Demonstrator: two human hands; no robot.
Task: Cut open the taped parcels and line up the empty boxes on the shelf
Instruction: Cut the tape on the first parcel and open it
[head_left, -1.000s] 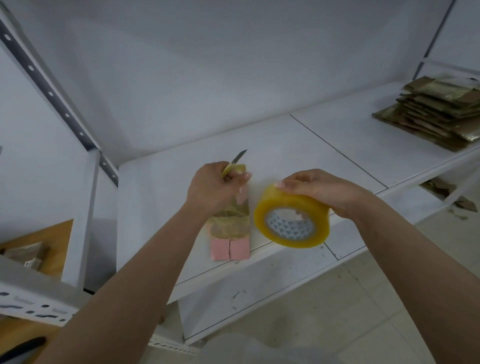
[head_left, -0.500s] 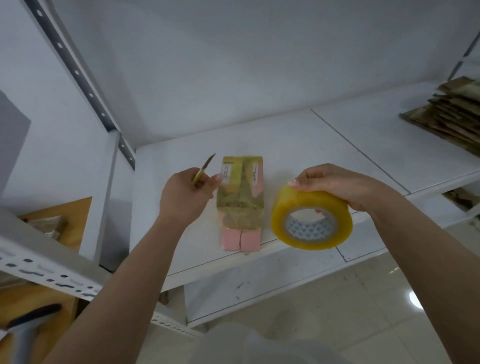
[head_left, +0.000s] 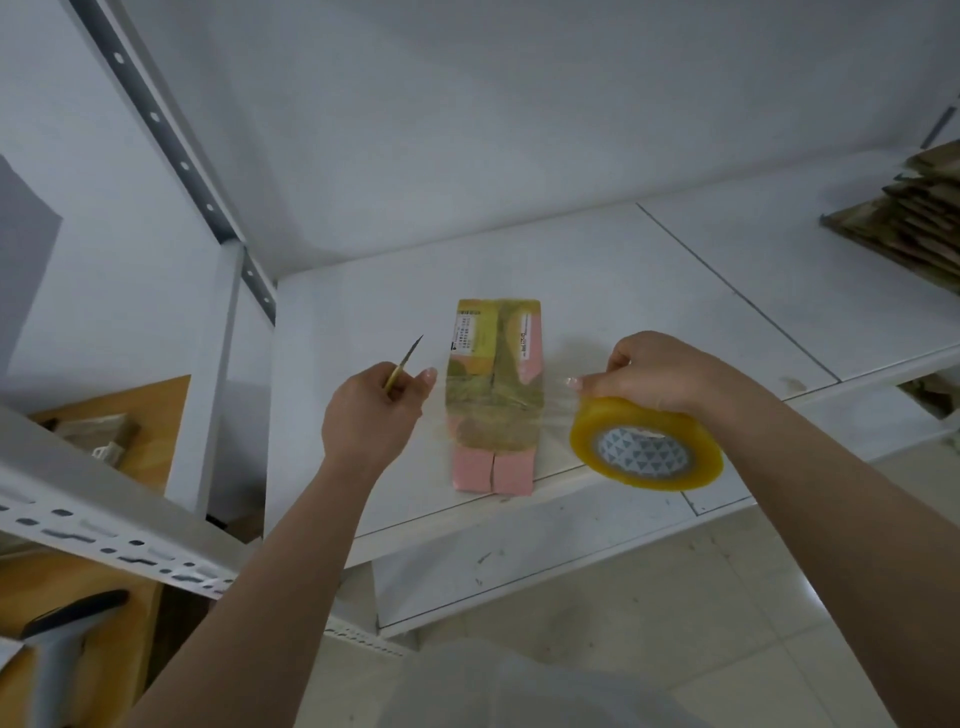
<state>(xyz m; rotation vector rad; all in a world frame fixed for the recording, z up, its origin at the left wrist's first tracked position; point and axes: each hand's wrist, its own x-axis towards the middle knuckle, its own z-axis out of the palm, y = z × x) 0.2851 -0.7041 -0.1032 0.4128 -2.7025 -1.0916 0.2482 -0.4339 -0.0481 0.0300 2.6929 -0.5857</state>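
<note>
A: Where is there open room on the white shelf (head_left: 649, 270)?

B: Behind the flattened pink carton (head_left: 496, 395), up to the back wall, and across the right panel until the stack of flattened cardboard (head_left: 906, 223).

A: And near the front edge?

B: Crowded. The left hand (head_left: 371, 410) with its knife (head_left: 404, 361) sits just left of the carton, the right hand (head_left: 660, 371) and tape roll (head_left: 647, 444) just right. The perforated upright (head_left: 166, 140) closes the left side.

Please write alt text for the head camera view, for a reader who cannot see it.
A person's left hand holds a small knife and the right hand grips a yellow tape roll, either side of a flattened pink box lying on a white shelf. Flattened cardboard is stacked at far right.
</note>
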